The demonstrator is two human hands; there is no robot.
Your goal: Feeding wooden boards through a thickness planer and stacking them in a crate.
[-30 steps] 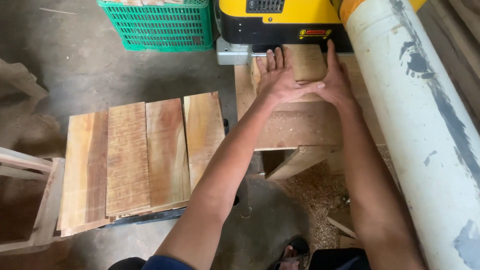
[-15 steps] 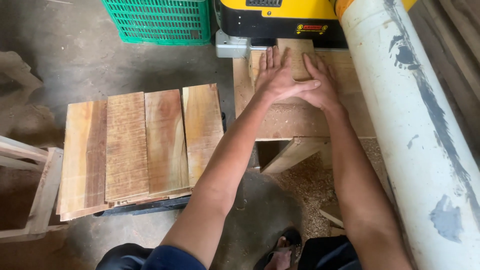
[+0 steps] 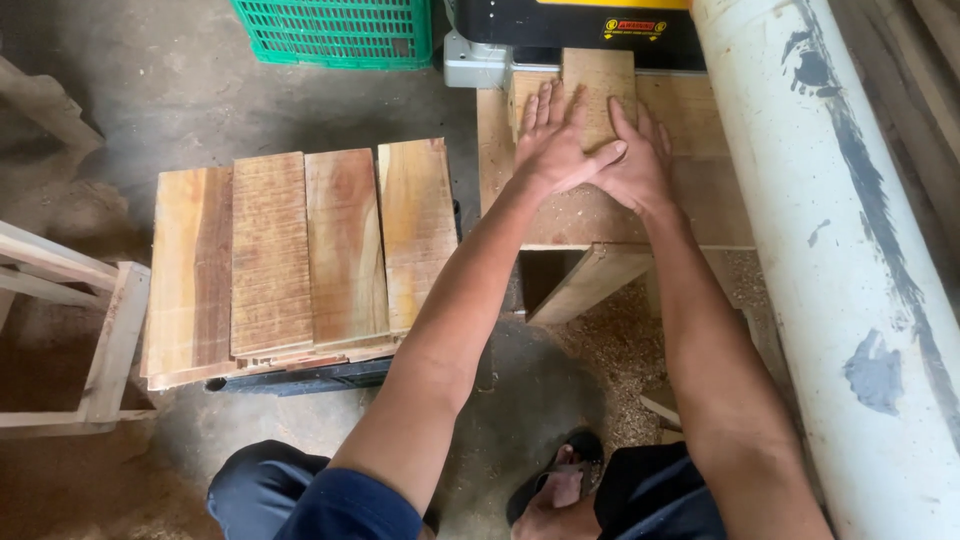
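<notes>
Both hands lie flat, fingers spread, gripping nothing: the left hand (image 3: 553,148) and right hand (image 3: 632,165) press a short wooden board (image 3: 598,82) on the wooden worktop (image 3: 700,200), its far end entering the yellow-black planer (image 3: 570,22). 4 boards (image 3: 290,255) lie left, near a green crate (image 3: 340,32).

planer (image 3: 570,25) top cropped, board (image 3: 598,85) end hidden

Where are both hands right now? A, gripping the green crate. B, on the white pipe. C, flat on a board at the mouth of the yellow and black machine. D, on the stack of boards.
C: the left hand and right hand lie flat on the board at the machine.
</notes>
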